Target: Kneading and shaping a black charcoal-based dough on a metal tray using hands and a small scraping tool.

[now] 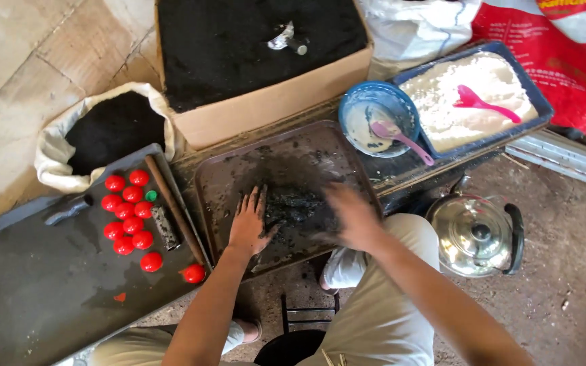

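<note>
Bare dirt floor, brown tray [220, 177] holding a dark damp clump [293, 205]. Left hand [249, 224] lies flat and spread beside it, gripping nothing; right hand [350, 215] is blurred, grip unclear. Clump looks soft and crumbly, best scooped from beneath.

The brown tray [239, 177] is the reference: its far half lies bare and passable. A cardboard box [266, 102] blocks beyond it, a wooden stick [174, 207] borders its left edge, and a blue bowl [378, 118] stands at its far-right corner.

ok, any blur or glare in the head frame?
Head view: the right hand is motion-smeared over the dark muddy tray; the left hand is sharp. Glare on the shiny steel kettle lid. Even, soft daylight elsewhere.
</note>
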